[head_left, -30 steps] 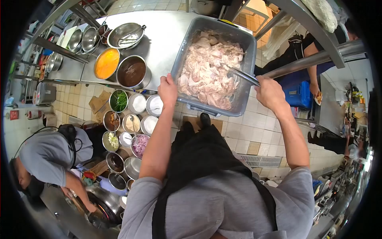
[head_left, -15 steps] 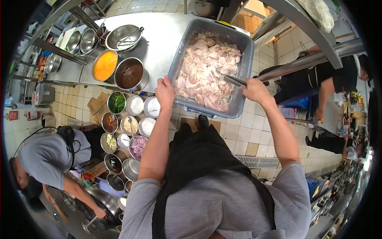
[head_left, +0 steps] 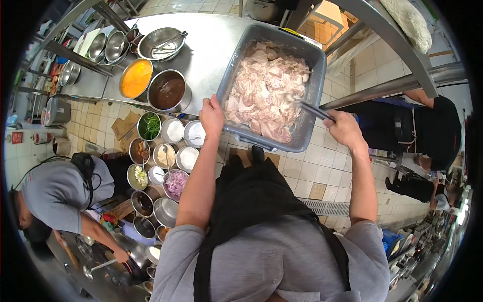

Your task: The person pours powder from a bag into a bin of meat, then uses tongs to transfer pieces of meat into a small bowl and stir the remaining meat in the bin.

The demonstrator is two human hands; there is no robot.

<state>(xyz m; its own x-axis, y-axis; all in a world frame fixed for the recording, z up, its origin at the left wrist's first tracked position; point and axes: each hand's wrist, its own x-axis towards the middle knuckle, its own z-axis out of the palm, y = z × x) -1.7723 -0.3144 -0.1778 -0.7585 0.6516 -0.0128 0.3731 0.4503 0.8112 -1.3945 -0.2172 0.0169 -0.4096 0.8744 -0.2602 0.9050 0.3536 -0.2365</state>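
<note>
A grey plastic tub, full of pale pink raw meat pieces with a wet coating, rests at the end of the steel table. My left hand is closed on the tub's near left rim. My right hand, just beyond the tub's right side, grips the handle of a long metal utensil. The utensil slants over the right wall, and its far end is sunk in the meat, so its shape there is hidden.
On the steel table stand a pot of dark sauce, an orange liquid and a steel bowl. Ingredient bowls crowd my left. One person works there with a ladle; another stands right. A metal rail crosses upper right.
My right hand has moved right and slightly down, drawing the utensil outward across the tub. My left hand stays on the rim. The person at right has shifted.
</note>
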